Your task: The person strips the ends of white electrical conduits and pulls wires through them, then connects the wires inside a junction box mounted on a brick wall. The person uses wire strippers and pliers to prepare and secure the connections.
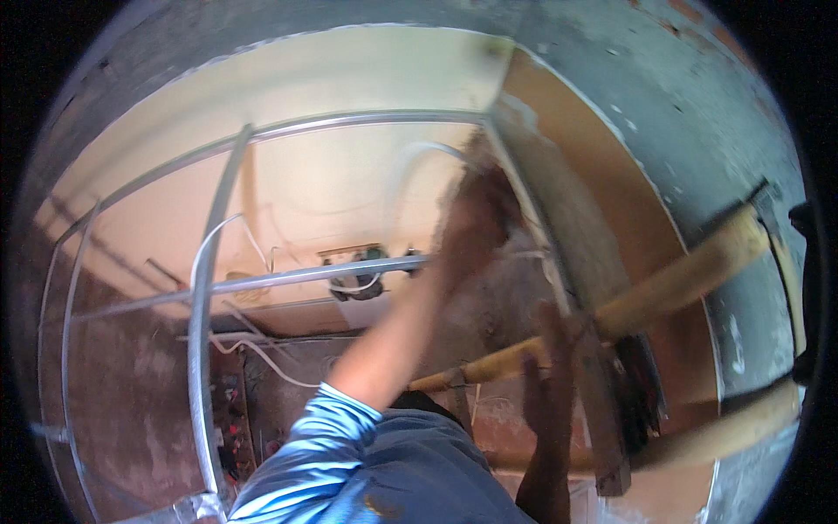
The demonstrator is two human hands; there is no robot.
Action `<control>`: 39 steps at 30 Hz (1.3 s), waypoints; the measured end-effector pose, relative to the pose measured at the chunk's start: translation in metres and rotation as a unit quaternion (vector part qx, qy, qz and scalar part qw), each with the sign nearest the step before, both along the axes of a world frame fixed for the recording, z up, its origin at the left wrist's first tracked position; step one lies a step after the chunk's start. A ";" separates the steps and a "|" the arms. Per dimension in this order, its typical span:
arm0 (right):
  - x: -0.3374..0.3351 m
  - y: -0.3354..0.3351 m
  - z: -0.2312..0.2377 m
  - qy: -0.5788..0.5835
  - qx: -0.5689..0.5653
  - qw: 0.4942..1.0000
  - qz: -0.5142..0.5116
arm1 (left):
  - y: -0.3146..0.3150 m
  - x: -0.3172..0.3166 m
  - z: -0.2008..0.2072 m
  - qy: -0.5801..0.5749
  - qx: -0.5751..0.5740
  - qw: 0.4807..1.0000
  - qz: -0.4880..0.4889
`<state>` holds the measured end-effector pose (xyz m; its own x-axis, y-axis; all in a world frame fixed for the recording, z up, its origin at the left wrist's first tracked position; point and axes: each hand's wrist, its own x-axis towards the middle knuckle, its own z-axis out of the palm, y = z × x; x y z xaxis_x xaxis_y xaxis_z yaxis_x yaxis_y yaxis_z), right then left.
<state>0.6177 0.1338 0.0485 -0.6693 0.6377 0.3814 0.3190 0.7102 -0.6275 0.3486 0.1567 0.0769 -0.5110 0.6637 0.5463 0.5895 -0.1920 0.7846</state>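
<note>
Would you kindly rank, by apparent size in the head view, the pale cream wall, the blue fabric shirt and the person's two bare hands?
1. Pale cream wall
2. Blue fabric shirt
3. Bare left hand and bare right hand: too alike and blurred to rank.

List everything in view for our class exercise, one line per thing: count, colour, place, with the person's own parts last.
wooden beam: 1, grey-brown, right of centre, slanting upward
metal frame: 1, silver, left and centre, several bars
round poles: at least 2, yellowish, lower right
white cables: several, white, around the frame
green object: 1, dark green, centre, kind unclear
hammer-like tool: 1, dark head and pale handle, right edge
cream wall: 1, cream, behind the frame
orange-brown panel: 1, orange-brown, upper right
rough surface: 1, grey, around the upper rim
shirt: 1, blue, bottom centre
left grip: 1, bare, blurred, upper centre
right grip: 1, bare, beside the beam
</note>
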 end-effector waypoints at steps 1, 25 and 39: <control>-0.014 0.008 0.007 0.032 0.080 0.995 -0.040 | -0.005 0.029 -0.008 0.079 0.027 0.996 -0.022; 0.063 0.030 0.120 0.025 -0.091 0.996 -0.001 | -0.064 0.103 0.074 0.155 -0.110 0.903 -0.384; 0.006 0.015 0.071 0.440 -0.403 0.801 -0.045 | -0.077 0.118 0.021 -0.230 -0.035 0.933 -0.275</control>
<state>0.6241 0.1485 0.1199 -0.3056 0.9446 0.1200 -0.4710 -0.0405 -0.8812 0.4661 0.0793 0.0978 -0.2519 0.9206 0.2984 0.0146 -0.3047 0.9524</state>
